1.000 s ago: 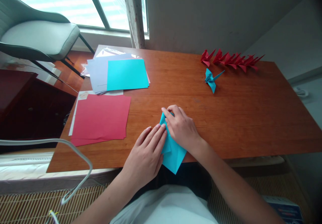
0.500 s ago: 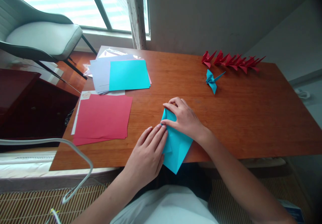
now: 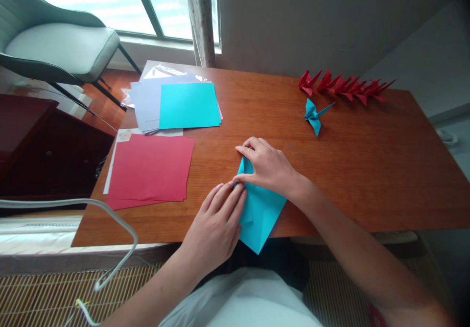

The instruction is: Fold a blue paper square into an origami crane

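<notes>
A partly folded turquoise sheet of paper [image 3: 265,214] lies at the table's front edge, its lower corner jutting past that edge. My left hand [image 3: 219,217] rests flat along the sheet's left side, fingers stretched out and covering part of it. At the upper end, my right hand [image 3: 270,168] grips the sheet, with the thumb on its left edge and the curled fingers by the top tip. A narrow folded flap shows between thumb and fingers. Beyond the right hand sits a finished blue paper crane [image 3: 313,117].
Several red paper cranes [image 3: 345,88] stand in a row at the back right of the wooden table [image 3: 367,170]. Red sheets [image 3: 150,168] lie at the left, with turquoise sheets [image 3: 189,105] and pale ones [image 3: 146,103] behind. A white cable [image 3: 125,224] loops at lower left.
The right hand's fingertips have shifted slightly up and left around the sheet's top. Otherwise the hands and sheet hold nearly the same pose; the view has tilted a little.
</notes>
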A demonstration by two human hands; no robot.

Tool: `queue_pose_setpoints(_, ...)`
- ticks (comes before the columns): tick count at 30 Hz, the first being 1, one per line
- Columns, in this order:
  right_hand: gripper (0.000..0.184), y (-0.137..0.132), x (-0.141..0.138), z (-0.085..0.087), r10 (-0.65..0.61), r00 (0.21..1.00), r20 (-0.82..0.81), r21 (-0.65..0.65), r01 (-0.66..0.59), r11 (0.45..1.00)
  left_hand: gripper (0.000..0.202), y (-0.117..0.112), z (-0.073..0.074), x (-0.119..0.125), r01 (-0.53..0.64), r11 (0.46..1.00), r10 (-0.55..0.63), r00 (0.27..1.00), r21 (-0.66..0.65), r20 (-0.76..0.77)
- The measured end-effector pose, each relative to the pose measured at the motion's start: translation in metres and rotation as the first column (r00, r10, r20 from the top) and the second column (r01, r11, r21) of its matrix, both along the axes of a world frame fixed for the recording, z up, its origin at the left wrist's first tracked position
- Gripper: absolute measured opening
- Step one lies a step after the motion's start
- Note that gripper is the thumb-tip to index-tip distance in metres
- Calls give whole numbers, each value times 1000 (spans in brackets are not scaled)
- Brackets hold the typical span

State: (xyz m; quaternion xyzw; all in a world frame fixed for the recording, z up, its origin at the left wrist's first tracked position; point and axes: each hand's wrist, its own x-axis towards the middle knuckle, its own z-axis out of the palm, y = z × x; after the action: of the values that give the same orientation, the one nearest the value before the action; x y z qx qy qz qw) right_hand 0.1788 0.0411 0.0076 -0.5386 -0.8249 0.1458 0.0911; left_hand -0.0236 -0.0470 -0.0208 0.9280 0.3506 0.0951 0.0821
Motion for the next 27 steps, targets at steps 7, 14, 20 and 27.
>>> queue_pose_setpoints(7,49,5,3,-4,-8,999,-43,-33,6,999,59,0,1,0,0,1000,0,1000,-8,-14)
queue_pose_setpoints(14,29,22,13,-8,-32,994,-103,-32,29,999,59,-1,2,0,-5,1000,5,1000,-15,-17)
queue_pose_setpoints(20,16,33,14,-7,-56,985,-162,-48,48,998,58,-2,2,0,-4,1000,4,1000,-15,-16)
queue_pose_setpoints(27,11,41,16,-11,-71,982,-177,-41,64,997,57,-2,4,0,-16,1000,16,1000,-19,-17)
